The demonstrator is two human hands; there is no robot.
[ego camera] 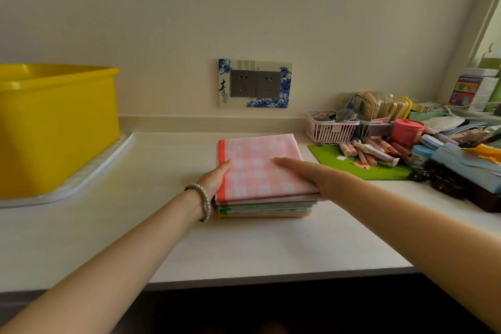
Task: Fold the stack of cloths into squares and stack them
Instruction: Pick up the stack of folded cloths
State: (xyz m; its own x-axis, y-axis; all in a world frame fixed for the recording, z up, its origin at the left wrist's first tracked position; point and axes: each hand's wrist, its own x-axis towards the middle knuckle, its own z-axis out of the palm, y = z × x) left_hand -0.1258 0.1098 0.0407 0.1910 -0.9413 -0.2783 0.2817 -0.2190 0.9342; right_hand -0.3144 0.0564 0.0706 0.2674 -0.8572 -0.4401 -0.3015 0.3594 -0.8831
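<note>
A stack of folded square cloths (267,209) sits in the middle of the white counter (244,247). Its top cloth (257,160) is pink checked with an orange stripe along the left edge. My left hand (217,177) holds the stack's left side, thumb on top of the pink cloth, fingers hidden against the side. My right hand (306,173) lies on the right part of the top cloth with straight fingers, its heel at the stack's right front corner. Green, white and orange layers show beneath the pink one.
A yellow plastic tub (54,127) stands on a white tray (89,173) at the left. Right of the stack lie a green mat (379,171), a pink basket (330,130), several tubes, jars and other clutter. A wall socket (254,84) is behind. The counter's front edge is near me.
</note>
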